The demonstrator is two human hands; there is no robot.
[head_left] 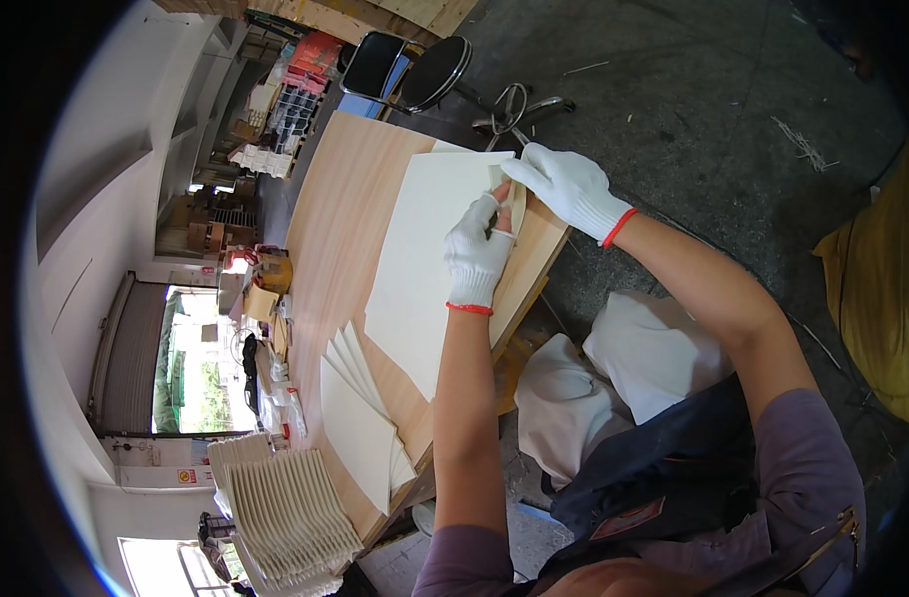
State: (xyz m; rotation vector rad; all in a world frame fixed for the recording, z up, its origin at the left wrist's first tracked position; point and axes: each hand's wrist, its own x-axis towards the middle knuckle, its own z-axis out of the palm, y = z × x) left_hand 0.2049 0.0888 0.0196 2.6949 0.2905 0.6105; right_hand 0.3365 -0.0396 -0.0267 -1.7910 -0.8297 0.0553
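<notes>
A large cream-white sheet (415, 259) lies across the wooden table, its far right edge lifted and folded over near my hands. My left hand (477, 254), in a white knit glove with bare fingertips and a red cuff, pinches that edge. Just beyond it, my right hand (572, 189), in a similar glove, has its fingers pressed together on the sheet's corner. The fingers partly cover the fold, so what lies inside it is hard to make out. Nearer on the table, several smaller white sheets (360, 428) lie fanned out, overlapping each other.
The wooden table (340, 199) extends leftward. A tall stack of folded cream pieces (285, 507) stands at the near left. Beyond the table are a black round stool (437, 75) and a chair (372, 62). White cloth-covered shapes (653, 348) sit beside my lap; yellow fabric (877, 284) hangs right.
</notes>
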